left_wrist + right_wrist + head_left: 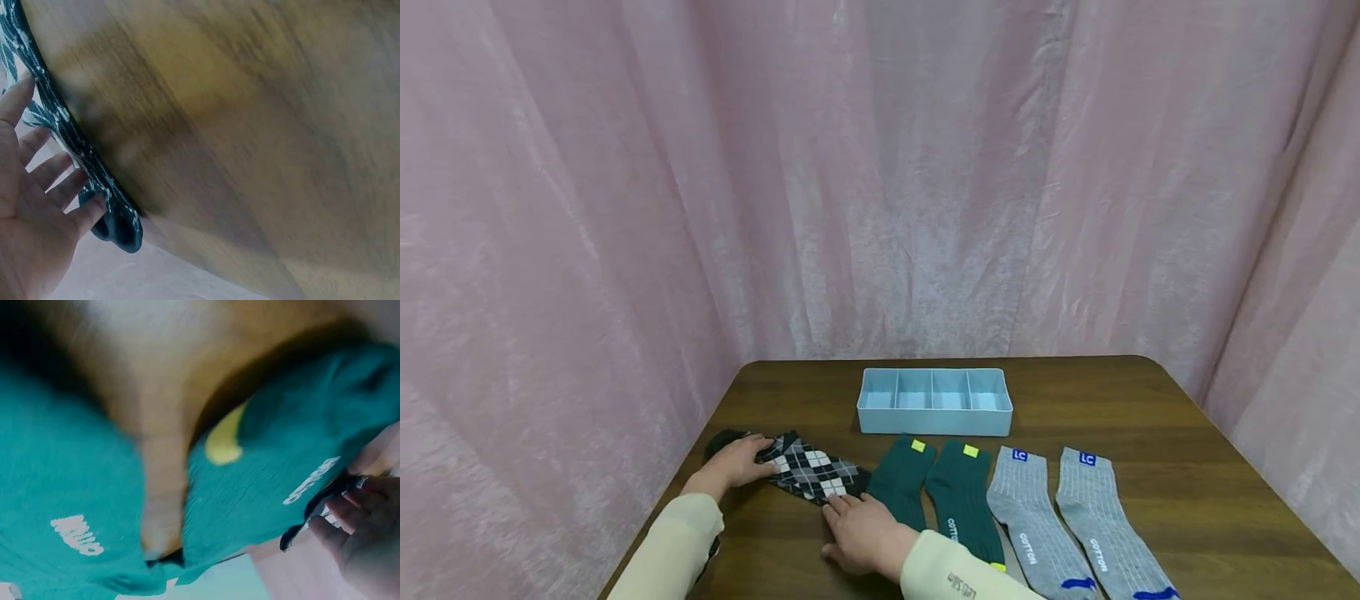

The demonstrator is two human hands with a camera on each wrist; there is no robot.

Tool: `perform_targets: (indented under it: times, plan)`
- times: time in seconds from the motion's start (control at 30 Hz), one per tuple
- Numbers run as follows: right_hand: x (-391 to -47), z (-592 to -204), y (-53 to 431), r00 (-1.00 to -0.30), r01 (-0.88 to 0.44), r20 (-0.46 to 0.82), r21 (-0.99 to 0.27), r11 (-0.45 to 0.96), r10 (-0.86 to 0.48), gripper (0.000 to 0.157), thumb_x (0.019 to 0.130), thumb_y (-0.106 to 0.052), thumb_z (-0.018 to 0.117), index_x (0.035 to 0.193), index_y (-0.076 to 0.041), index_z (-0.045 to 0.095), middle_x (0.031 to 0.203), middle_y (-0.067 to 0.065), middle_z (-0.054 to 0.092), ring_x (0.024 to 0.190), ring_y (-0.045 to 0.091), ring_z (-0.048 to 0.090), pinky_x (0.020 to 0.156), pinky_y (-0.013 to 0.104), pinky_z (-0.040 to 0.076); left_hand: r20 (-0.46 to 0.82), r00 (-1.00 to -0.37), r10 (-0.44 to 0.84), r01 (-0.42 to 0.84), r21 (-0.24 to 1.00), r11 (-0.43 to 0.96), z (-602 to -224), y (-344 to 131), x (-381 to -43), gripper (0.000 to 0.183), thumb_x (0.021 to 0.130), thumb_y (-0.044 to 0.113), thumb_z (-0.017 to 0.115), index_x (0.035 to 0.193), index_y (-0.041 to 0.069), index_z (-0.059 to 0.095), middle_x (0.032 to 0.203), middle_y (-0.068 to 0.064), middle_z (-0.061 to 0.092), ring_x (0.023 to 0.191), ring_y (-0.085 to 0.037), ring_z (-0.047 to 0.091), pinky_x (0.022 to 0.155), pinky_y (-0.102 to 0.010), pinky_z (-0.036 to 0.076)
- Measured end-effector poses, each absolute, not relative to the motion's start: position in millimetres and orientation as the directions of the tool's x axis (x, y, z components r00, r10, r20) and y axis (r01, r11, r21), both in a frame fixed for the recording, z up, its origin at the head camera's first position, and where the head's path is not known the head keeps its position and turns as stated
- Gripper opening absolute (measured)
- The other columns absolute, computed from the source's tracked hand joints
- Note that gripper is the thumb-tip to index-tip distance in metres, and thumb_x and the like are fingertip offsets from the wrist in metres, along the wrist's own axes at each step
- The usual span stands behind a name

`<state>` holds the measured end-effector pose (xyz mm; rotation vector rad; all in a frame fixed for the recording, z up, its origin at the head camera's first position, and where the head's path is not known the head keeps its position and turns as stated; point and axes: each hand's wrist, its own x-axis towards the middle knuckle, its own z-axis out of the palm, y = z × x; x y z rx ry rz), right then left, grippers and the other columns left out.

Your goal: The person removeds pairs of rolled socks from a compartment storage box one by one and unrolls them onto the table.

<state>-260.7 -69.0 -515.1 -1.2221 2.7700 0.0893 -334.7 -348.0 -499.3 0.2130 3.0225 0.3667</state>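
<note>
A black, grey and white argyle sock (818, 472) lies slantwise at the table's left, with layered edges showing in the left wrist view. Across its far left part rests my left hand (737, 463), fingers loosely extended along the sock's edge (84, 147). My right hand (867, 532) touches the sock's near right end with extended fingertips. Just right of it lie two dark green socks (898, 483) with yellow labels. In the right wrist view, the green sock (275, 456) fills much of the frame, with my right hand (369, 534) at the lower right.
A light blue box (935, 421) with several compartments in a row stands at the back of the brown wooden table (1075, 400). Two grey socks (1028, 533) with blue labels lie at the right. Pink curtains (880, 183) hang behind the table and at its sides.
</note>
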Motion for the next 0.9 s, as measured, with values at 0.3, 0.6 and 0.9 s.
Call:
perform_targets:
  times: [0.3,0.6,0.9]
  plan:
    - [-274.0,-511.8,-68.2,-0.711,-0.695,-0.16,0.011,0.719,-0.684,0.058,0.098,-0.056,0.051,0.146,-0.023,0.049,0.152,-0.009,0.042,0.139,0.013,0.04,0.109,0.042,0.038,-0.033,-0.989,0.147,0.138,0.196,0.971,-499.3,-354.6,-327.6,0.061,0.091,0.042,0.069,0.135,0.001,0.059,0.141,-0.029,0.049,0.13,-0.049,0.043,0.102,-0.062,0.036]
    - [-284.2,-511.2,-63.7,-0.749,-0.652,-0.156,-0.005,0.758,-0.644,0.059,0.099,-0.054,0.05,0.149,-0.022,0.046,0.155,-0.009,0.038,0.142,0.015,0.035,0.112,0.046,0.033,0.029,-0.988,0.149,0.152,0.132,0.979,-499.0,-362.4,-317.5,0.047,0.091,0.039,0.07,0.123,0.004,0.069,0.128,-0.027,0.058,0.118,-0.047,0.054,0.094,-0.061,0.044]
    - [-289.0,-513.9,-58.1,-0.763,-0.634,-0.139,-0.025,0.773,-0.631,0.061,0.099,-0.053,0.051,0.151,-0.023,0.043,0.158,-0.005,0.033,0.145,0.017,0.029,0.114,0.047,0.03,0.101,-0.96,0.259,0.274,0.17,0.947,-497.8,-371.3,-317.7,0.026,0.084,0.018,0.079,0.105,0.005,0.073,0.111,-0.013,0.066,0.108,-0.037,0.061,0.093,-0.052,0.048]
